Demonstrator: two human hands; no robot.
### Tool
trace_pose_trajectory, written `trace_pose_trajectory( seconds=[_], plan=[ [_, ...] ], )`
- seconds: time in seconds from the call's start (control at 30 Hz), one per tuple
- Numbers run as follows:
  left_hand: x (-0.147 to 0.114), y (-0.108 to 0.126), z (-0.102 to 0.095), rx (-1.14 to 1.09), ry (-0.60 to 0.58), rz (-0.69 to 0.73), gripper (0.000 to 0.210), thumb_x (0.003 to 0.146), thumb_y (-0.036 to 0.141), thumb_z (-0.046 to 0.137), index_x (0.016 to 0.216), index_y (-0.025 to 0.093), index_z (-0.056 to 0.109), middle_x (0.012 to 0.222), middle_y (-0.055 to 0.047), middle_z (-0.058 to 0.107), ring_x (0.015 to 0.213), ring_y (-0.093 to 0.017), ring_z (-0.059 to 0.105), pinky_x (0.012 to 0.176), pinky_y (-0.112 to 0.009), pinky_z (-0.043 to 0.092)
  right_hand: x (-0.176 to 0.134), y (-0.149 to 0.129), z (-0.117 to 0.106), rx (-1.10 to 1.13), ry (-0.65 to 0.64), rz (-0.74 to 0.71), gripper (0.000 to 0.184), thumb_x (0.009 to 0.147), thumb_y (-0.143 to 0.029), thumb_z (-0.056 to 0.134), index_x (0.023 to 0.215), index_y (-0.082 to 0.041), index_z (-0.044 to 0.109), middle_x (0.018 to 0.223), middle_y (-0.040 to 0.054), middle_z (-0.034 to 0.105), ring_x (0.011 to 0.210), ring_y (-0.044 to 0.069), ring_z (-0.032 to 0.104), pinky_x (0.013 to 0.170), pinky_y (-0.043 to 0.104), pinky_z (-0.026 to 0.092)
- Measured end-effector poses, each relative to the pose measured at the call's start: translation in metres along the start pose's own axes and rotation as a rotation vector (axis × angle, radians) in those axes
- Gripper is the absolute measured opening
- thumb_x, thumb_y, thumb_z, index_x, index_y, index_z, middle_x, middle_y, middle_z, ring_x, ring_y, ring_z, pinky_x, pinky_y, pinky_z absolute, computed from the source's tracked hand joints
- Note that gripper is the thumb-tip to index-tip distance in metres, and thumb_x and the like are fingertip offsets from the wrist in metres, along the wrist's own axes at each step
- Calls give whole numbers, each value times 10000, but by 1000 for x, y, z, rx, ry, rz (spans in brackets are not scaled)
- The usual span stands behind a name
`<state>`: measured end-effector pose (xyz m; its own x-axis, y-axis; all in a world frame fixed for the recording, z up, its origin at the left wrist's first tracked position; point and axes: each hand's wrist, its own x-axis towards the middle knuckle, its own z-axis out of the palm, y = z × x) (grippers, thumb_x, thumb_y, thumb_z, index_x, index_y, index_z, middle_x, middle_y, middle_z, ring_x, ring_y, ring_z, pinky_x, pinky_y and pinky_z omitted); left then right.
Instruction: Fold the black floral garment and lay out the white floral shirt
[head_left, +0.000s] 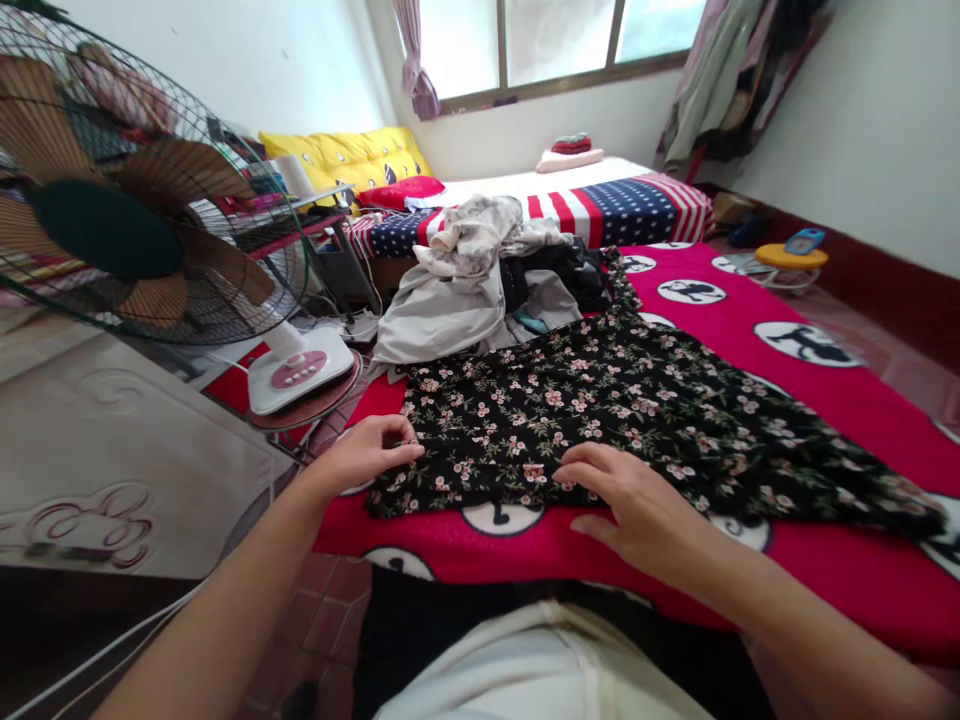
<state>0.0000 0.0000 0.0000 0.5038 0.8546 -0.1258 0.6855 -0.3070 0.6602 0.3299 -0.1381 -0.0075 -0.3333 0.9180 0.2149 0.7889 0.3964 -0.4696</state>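
A black floral dress (555,400), printed with pink flowers and green leaves, lies spread over a red blanket (465,545) with white round patches. At the dress's left end, my left hand (367,455) is closed, with thumb and fingertips pinching the fabric edge. My right hand (626,495) reaches over the near edge, fingers stretched and fingertips resting on the cloth, thumb apart. Just beyond the dress sits a heap of clothes (457,300) in grey, white and black.
To the left, a standing fan (300,370) rises from a small round stool. A bed (622,210) with a flag-patterned cover stands under the window. Folded cloths (570,155) lie on it. A yellow stool (791,257) holding a blue object is at right.
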Motion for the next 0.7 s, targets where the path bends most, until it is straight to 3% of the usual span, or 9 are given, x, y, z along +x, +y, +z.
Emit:
trace_pose_trajectory(
  seconds=[0.17,0.33,0.43,0.53,0.63,0.7],
  plan=[
    [1,-5,-2,-88,105,-35,335,709,503,661,684,180,573,623,12,572,583,-124,503,525,-221,383,3,16,12,-129,57,-7,138,799,-118,603,875,-215,664,975,71,618,912,215,584,815,365,493],
    [-1,-15,-2,-110,124,-70,366,695,543,668,721,179,644,675,-21,653,621,-157,570,550,-240,424,2,24,12,-91,93,-15,171,873,-150,512,777,-214,639,925,54,620,856,187,589,776,324,486],
    [0,-15,-2,-55,205,-44,361,755,531,594,797,190,705,814,-51,713,758,-202,626,662,-281,469,6,25,11,-73,142,30,128,883,-197,519,869,-221,644,1046,55,618,843,179,612,767,317,496],
    [4,-18,0,57,284,-3,323,715,442,645,923,211,732,918,-52,721,785,-204,620,721,-300,468,17,32,10,-114,203,90,208,877,-202,522,1055,-233,626,1247,57,568,796,164,634,773,327,507],
    [10,-20,3,125,203,-9,283,682,379,676,901,211,738,774,-27,701,651,-173,580,616,-271,432,31,44,10,-176,224,163,368,853,-187,541,1217,-240,564,1319,71,536,715,149,636,721,321,512],
    [12,-20,2,128,157,-23,215,693,375,662,795,198,729,666,-16,668,604,-166,560,566,-259,400,38,53,11,-210,217,214,381,834,-200,568,1213,-233,573,1220,76,592,707,163,637,671,312,501]
  ],
)
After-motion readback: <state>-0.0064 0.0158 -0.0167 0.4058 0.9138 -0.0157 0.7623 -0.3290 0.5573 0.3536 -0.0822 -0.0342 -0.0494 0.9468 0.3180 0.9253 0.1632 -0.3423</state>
